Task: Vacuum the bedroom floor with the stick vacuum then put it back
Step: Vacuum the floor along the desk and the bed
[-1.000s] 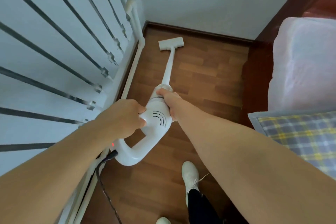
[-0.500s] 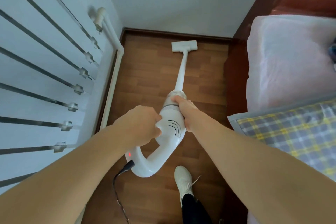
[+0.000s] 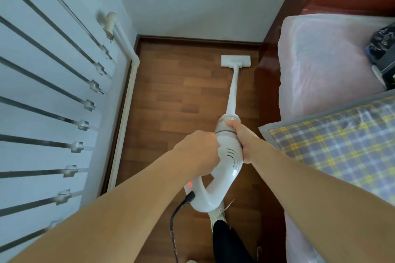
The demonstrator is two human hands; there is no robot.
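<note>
A white stick vacuum (image 3: pixel 229 162) leans away from me over the wooden floor (image 3: pixel 175 96). Its flat floor head (image 3: pixel 235 61) rests near the far wall, close to the bed's dark wooden side. A red light glows on the loop handle, and a black cord (image 3: pixel 177 215) trails from it toward me. My left hand (image 3: pixel 197 151) is shut around the handle's upper part. My right hand (image 3: pixel 243 141) grips the vacuum body beside the clear dust cup.
A white radiator (image 3: pixel 47 100) with metal bars and a white pipe (image 3: pixel 125 96) lines the left wall. A bed with a pink sheet (image 3: pixel 324 66) and a plaid blanket (image 3: pixel 342 147) fills the right. My white shoe (image 3: pixel 218 215) stands under the handle.
The vacuum head has slid from the left side near the pipe to the right side by the bed. Both hands kept their grip and my view has turned right.
</note>
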